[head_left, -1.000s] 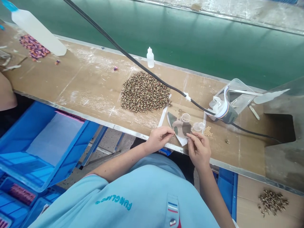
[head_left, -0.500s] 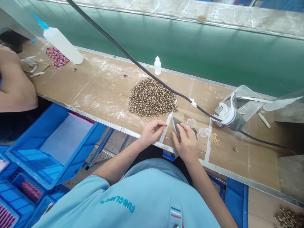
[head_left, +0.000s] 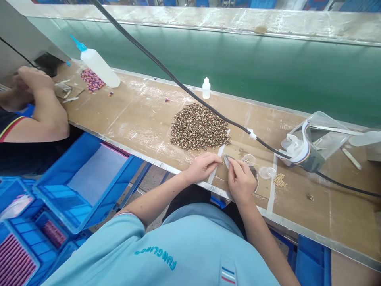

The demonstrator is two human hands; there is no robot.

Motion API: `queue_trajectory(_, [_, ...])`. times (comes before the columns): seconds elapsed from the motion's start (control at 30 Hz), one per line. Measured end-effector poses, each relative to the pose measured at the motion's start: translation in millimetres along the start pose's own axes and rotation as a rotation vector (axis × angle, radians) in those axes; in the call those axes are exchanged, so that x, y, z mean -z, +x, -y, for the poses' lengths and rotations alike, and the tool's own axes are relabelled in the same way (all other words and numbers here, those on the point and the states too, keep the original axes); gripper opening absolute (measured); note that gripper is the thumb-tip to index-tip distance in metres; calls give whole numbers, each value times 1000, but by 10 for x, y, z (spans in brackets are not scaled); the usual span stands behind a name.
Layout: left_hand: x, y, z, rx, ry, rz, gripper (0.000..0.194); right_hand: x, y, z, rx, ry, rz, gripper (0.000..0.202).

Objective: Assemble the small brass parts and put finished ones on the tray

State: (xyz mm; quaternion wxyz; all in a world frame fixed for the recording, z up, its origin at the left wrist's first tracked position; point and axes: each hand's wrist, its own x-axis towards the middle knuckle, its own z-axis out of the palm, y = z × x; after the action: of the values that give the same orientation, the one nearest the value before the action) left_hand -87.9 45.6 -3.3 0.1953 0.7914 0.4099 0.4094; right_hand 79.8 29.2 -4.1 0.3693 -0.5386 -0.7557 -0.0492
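Note:
My left hand is closed in a pinch, with a tiny gold-coloured piece at its fingertips, over the bench's near edge. Close by on the right, my right hand has thumb and fingers pressed together on a dark grey flat piece, whose pointed end sticks out toward the left hand. The rest of it is hidden by the hand. Behind both hands lies a large heap of small gold and dark ring-like pieces. Two small clear round dishes, one a clear dish, sit beside my right hand.
Small beige beads lie right of the dishes. A black cable crosses above the bench to a clear bin. A small white bottle and a large bottle stand behind. A co-worker's arm is at left, above blue crates.
The view has shifted, so the bench sits further right. My right fingers, spread over the dark grey piece before, now pinch it. My left hand keeps its pinch, closer to the right hand.

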Motion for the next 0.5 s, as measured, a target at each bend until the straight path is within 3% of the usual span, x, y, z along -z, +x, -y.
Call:
queue_trajectory(0.17, [-38, -3, 8, -31, 63, 11, 15, 7, -11, -3, 9, 73, 35, 23])
queue_trajectory(0.5, [-72, 14, 12, 38, 72, 39, 18, -40, -42, -23, -2, 10, 94, 26])
